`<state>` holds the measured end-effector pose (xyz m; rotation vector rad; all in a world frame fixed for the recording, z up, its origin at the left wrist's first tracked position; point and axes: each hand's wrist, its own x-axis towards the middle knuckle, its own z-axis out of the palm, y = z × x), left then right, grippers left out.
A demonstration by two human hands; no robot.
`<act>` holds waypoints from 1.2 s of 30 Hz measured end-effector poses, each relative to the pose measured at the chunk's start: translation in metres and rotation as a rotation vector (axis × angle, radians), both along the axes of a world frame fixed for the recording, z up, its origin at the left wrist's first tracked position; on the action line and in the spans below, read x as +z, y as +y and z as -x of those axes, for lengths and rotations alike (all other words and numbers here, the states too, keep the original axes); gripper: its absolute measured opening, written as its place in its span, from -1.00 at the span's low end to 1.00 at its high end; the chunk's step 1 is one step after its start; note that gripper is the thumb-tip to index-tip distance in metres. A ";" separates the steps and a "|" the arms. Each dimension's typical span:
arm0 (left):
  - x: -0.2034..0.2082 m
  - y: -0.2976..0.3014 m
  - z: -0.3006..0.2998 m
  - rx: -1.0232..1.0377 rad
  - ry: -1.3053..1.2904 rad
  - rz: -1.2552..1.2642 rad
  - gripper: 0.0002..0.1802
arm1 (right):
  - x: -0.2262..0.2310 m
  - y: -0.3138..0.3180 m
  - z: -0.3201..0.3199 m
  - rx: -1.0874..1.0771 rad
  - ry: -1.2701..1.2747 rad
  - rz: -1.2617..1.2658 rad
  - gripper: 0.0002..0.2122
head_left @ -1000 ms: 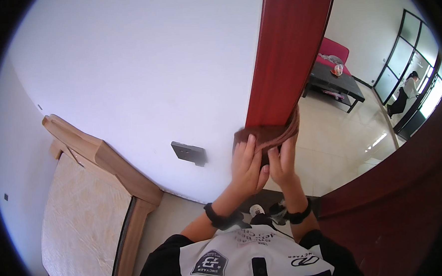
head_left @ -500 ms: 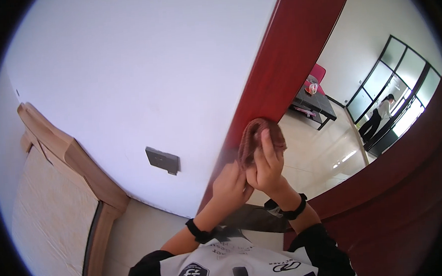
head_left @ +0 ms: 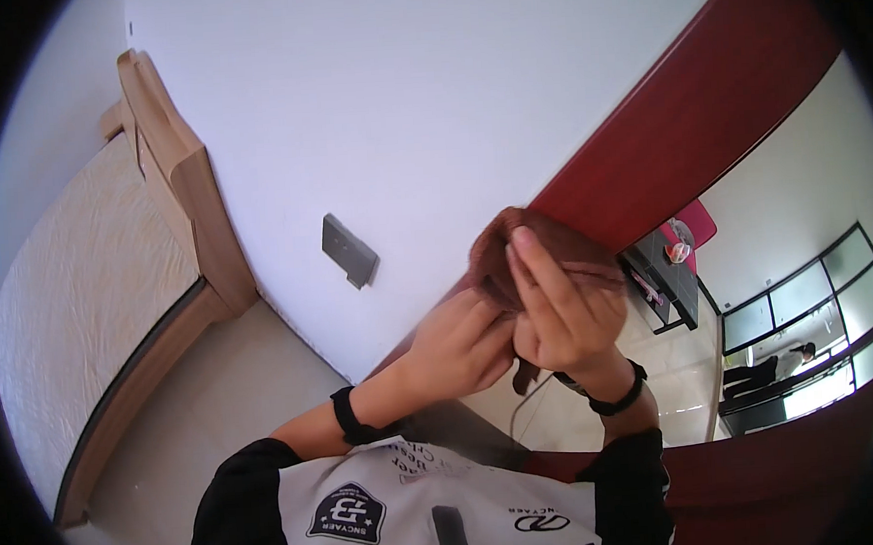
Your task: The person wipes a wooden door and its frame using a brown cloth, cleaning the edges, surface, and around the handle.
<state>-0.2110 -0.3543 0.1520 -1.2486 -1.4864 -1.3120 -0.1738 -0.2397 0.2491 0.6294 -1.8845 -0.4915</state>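
A brown cloth (head_left: 494, 245) is gathered between my two hands, in front of the red door frame (head_left: 685, 111). My left hand (head_left: 465, 345) closes on the cloth's lower left part. Against its right side my right hand (head_left: 572, 315) grips the cloth, with some fingers extended over it. A loose corner of the cloth dangles below, between the hands. Whether the cloth touches the frame cannot be made out. Dark bands circle both wrists.
A grey wall switch (head_left: 349, 252) sits on the white wall (head_left: 428, 105). To the left stands a wooden bed (head_left: 197, 226) with a pale mattress (head_left: 92, 291). Through the doorway show a dark table (head_left: 669, 285), a pink chair (head_left: 699, 224) and a person (head_left: 782, 365) by glass doors.
The view has turned, so the door frame leans further right and more of the bed shows. Both hands stay on the cloth, which is now spread wider, with a corner hanging down.
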 end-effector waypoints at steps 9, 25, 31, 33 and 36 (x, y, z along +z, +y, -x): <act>0.002 0.008 -0.015 0.098 -0.117 0.034 -0.63 | 0.001 0.014 0.009 0.160 0.003 -0.053 -0.82; -0.023 0.017 -0.004 0.440 0.080 0.022 -0.69 | -0.014 0.020 0.014 0.330 -0.063 -0.074 -0.71; -0.035 0.011 -0.012 0.371 -0.022 0.101 -0.61 | -0.024 0.020 0.020 0.355 0.023 -0.119 -0.71; -0.032 0.012 -0.013 0.360 -0.029 0.101 -0.59 | -0.019 0.019 0.021 0.366 -0.002 -0.140 -0.72; -0.036 0.017 -0.015 0.382 -0.063 0.039 -0.63 | -0.022 0.016 0.020 0.378 -0.019 -0.113 -0.72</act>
